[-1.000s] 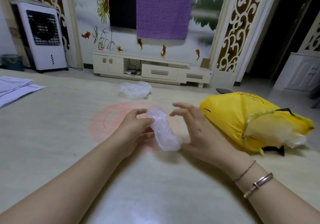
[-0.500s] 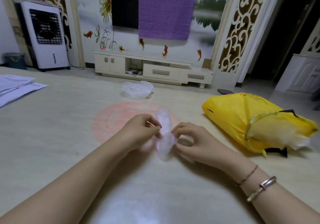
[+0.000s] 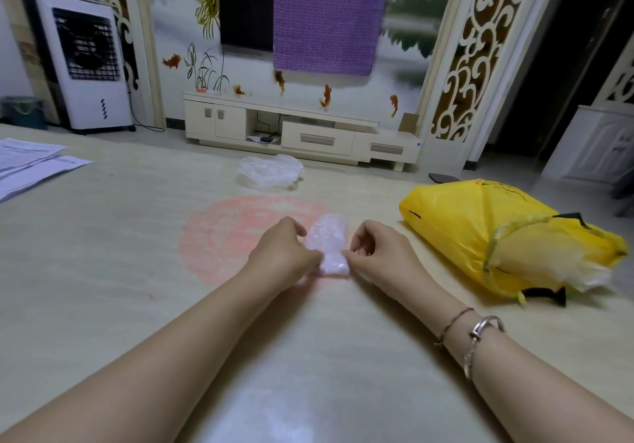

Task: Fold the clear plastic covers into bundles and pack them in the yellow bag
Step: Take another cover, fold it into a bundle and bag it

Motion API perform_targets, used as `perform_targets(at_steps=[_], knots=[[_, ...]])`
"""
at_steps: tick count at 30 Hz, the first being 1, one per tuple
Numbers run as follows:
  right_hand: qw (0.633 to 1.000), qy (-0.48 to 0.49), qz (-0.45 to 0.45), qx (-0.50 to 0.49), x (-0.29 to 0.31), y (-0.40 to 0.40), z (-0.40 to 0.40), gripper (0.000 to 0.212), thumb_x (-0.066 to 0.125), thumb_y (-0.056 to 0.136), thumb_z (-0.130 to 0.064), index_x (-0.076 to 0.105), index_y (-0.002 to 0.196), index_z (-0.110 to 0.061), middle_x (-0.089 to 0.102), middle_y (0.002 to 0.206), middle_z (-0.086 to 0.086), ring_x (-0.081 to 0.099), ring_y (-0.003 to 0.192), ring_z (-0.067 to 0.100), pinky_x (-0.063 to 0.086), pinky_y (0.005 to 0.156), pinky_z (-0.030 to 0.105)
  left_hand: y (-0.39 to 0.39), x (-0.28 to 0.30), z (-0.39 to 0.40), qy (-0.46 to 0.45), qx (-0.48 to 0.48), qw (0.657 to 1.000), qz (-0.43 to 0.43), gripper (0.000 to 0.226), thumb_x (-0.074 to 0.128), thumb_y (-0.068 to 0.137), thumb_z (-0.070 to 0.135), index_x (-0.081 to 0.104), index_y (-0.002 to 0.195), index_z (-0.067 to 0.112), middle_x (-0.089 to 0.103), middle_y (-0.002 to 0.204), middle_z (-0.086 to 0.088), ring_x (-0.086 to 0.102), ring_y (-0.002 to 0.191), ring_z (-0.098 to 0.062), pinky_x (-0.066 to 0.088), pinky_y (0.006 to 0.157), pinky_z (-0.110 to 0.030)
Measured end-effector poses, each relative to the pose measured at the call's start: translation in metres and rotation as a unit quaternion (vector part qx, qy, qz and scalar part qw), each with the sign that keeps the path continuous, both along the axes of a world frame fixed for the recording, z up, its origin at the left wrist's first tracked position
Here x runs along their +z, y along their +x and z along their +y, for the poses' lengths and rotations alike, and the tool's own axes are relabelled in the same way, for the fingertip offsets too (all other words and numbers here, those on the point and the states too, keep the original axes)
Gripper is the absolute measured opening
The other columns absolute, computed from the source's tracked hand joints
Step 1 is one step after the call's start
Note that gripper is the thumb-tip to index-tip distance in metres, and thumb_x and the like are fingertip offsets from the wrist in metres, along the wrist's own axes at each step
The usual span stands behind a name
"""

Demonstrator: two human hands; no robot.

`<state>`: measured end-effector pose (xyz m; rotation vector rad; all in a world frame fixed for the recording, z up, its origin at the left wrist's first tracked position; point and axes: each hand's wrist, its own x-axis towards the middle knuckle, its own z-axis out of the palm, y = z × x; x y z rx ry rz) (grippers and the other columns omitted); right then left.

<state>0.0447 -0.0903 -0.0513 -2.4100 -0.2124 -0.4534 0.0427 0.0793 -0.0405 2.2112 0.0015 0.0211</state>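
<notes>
A clear plastic cover (image 3: 328,242), folded into a narrow bundle, lies on the beige table over a pink round patch. My left hand (image 3: 283,257) pinches its left side and my right hand (image 3: 379,255) pinches its right side, both near the lower end. A second, loose clear plastic cover (image 3: 271,170) sits crumpled near the table's far edge. The yellow bag (image 3: 480,233) lies on its side at the right, its mouth facing right with pale plastic showing inside.
White papers (image 3: 31,163) lie at the table's left edge. Black strap pieces (image 3: 545,295) poke out under the bag. Beyond the table stand a white TV cabinet (image 3: 298,134) and a white air cooler (image 3: 85,62).
My right hand has closed in from open beside the bundle to pinching it. Both hands have moved slightly away from me with the bundle, which now lies lower on the table.
</notes>
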Motion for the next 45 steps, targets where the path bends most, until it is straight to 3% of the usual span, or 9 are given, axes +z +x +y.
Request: perform_targets(at_steps=[5,9,13,16,19,25,29,32,45], knots=[[0.991,0.004,-0.073,0.111,0.01,-0.015,0.002,0.019,0.049,0.072,-0.013,0.053,0.089,-0.019,0.055,0.094,-0.005,0.051,0.089,0.007,0.034,0.073,0.01,0.001,0.002,-0.001,-0.017,0.008,1.0,0.001,0.049,0.072,0.076,0.019,0.051,0.121,0.016,0.065,0.106,-0.004,0.06,0.076,-0.015,0.041,0.057,-0.024],[0.983,-0.056,-0.016,0.171,0.009,-0.026,-0.001,0.034,0.051,0.074,-0.019,0.058,0.106,-0.023,0.058,0.109,-0.009,0.051,0.108,0.008,0.041,0.094,0.025,0.001,0.002,0.0,-0.017,0.009,1.0,0.0,0.054,0.074,0.077,0.02,0.051,0.125,0.014,0.06,0.117,-0.006,0.055,0.091,-0.017,0.036,0.055,-0.021],[0.982,-0.081,0.029,0.17,0.006,-0.027,-0.002,0.043,0.048,0.067,-0.025,0.054,0.11,-0.027,0.057,0.106,-0.006,0.053,0.093,0.008,0.045,0.083,0.029,0.001,0.006,0.002,-0.059,0.0,0.998,0.032,0.051,0.072,0.079,0.021,0.052,0.125,0.015,0.063,0.113,-0.008,0.059,0.09,-0.02,0.039,0.062,-0.025],[0.982,-0.081,-0.007,0.169,0.004,-0.022,-0.002,0.03,0.053,0.077,-0.017,0.056,0.106,-0.023,0.057,0.104,-0.007,0.054,0.096,0.009,0.046,0.084,0.026,-0.003,0.016,0.008,-0.123,-0.016,0.991,0.056,0.049,0.078,0.075,0.024,0.055,0.119,0.018,0.065,0.097,-0.007,0.057,0.069,-0.016,0.041,0.057,-0.024],[0.983,-0.078,-0.034,0.165,0.002,-0.016,0.0,0.02,0.058,0.081,-0.009,0.059,0.097,-0.021,0.057,0.095,-0.008,0.052,0.09,0.008,0.041,0.077,0.018,-0.011,0.022,0.015,-0.156,-0.06,0.984,0.058,0.058,0.085,0.061,0.029,0.06,0.113,0.022,0.065,0.095,-0.007,0.06,0.075,-0.016,0.044,0.065,-0.026],[0.988,-0.04,-0.017,0.149,0.007,-0.023,-0.005,0.014,0.056,0.076,-0.013,0.066,0.084,-0.018,0.063,0.087,-0.006,0.051,0.089,0.011,0.039,0.075,0.02,-0.024,0.028,0.018,-0.085,-0.152,0.984,-0.026,0.076,0.072,0.031,0.058,0.061,0.103,0.035,0.058,0.108,0.02,0.05,0.062,0.009,0.037,0.061,-0.012],[0.99,-0.027,0.003,0.137,0.011,-0.03,-0.005,0.011,0.057,0.077,-0.018,0.063,0.076,-0.028,0.064,0.081,-0.008,0.049,0.093,0.011,0.041,0.081,0.023,-0.018,0.019,0.015,-0.051,-0.166,0.985,-0.003,0.043,0.08,0.054,0.025,0.065,0.094,0.021,0.069,0.091,0.0,0.056,0.06,-0.005,0.045,0.061,-0.021],[0.992,0.007,0.019,0.124,0.012,-0.026,-0.003,0.015,0.05,0.068,-0.024,0.062,0.073,-0.017,0.054,0.067,-0.007,0.047,0.072,0.002,0.036,0.064,0.016,-0.013,0.015,0.015,-0.062,-0.133,0.989,-0.003,0.015,0.072,0.077,0.008,0.065,0.086,0.017,0.064,0.07,0.0,0.052,0.052,-0.009,0.041,0.057,-0.022],[0.975,0.206,0.073,0.037,0.0,0.0,0.005,0.006,0.062,0.08,-0.017,0.059,0.075,-0.016,0.06,0.059,0.005,0.049,0.056,0.016,0.038,0.061,0.029,0.002,0.005,0.0,-0.129,-0.038,0.989,0.052,0.015,0.067,0.084,0.023,0.058,0.095,0.016,0.054,0.062,-0.003,0.051,0.041,-0.014,0.033,0.045,-0.02]])
